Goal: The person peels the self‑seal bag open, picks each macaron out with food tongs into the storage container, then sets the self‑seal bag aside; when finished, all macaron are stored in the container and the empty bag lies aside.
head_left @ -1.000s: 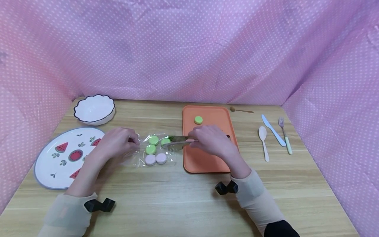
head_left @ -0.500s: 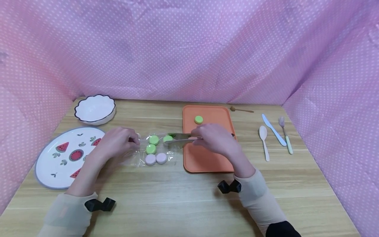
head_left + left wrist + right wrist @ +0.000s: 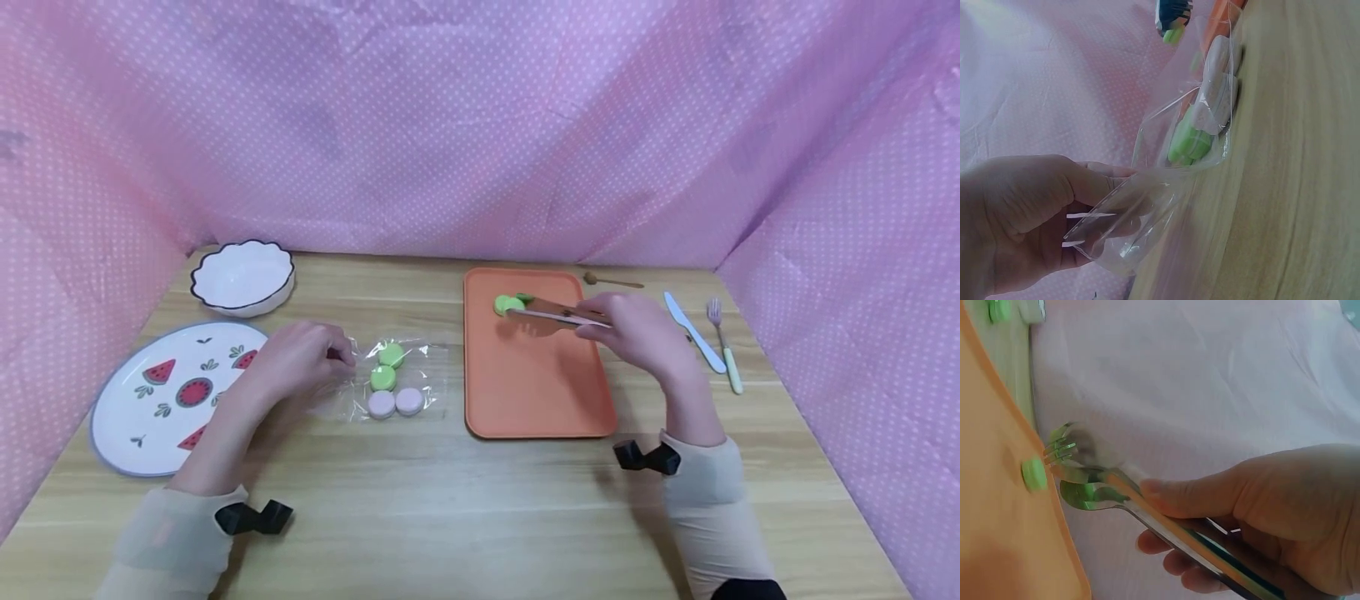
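My left hand (image 3: 300,358) pinches the end of a clear plastic bag (image 3: 1129,247) that lies on the table. Inside the bag are two green macarons (image 3: 383,378) and two pale lilac macarons (image 3: 409,401). Raised above the orange tray (image 3: 540,392), my right hand (image 3: 633,329) grips metal serving tongs (image 3: 558,317), one end fork-shaped and the other spoon-shaped. Between the tong ends is a green macaron (image 3: 516,306). It overlaps, in the head view, another green macaron (image 3: 1035,474) resting on the tray.
At left sit a watermelon-patterned plate (image 3: 135,400) and a scalloped white bowl (image 3: 242,279). A small wooden stick (image 3: 615,282) lies behind the tray. To the right are a blue knife (image 3: 697,333) and a fork (image 3: 723,346); my right arm covers the white spoon.
My right hand has moved right and back from the bag to over the tray, carrying a green macaron in the tongs. The left hand stays on the bag.
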`<move>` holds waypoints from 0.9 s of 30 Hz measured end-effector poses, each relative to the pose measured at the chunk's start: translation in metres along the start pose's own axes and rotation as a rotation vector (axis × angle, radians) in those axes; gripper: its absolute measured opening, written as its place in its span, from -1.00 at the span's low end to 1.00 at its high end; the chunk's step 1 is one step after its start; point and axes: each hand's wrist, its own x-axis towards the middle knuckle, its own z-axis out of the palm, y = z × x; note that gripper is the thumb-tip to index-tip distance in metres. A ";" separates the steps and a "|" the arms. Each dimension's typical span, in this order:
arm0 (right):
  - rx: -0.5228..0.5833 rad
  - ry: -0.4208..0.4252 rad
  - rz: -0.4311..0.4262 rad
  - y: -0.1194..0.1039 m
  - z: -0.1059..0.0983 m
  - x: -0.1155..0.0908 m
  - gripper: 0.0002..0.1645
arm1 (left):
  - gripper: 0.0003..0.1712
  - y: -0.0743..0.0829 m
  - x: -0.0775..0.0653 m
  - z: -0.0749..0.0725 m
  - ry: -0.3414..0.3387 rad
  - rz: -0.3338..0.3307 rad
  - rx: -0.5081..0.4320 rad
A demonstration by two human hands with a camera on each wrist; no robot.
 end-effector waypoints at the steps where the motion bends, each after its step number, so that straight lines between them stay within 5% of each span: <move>1: -0.010 0.008 0.019 0.007 -0.001 -0.001 -0.66 | -0.90 0.000 0.000 0.000 0.000 0.000 0.001; 9: -0.054 0.019 0.074 0.038 0.003 0.004 -0.69 | -0.89 0.002 -0.001 -0.001 0.013 -0.010 0.003; 27: -0.080 -0.006 0.065 0.048 0.015 0.011 -0.71 | -0.86 -0.001 -0.001 0.001 0.060 0.041 0.041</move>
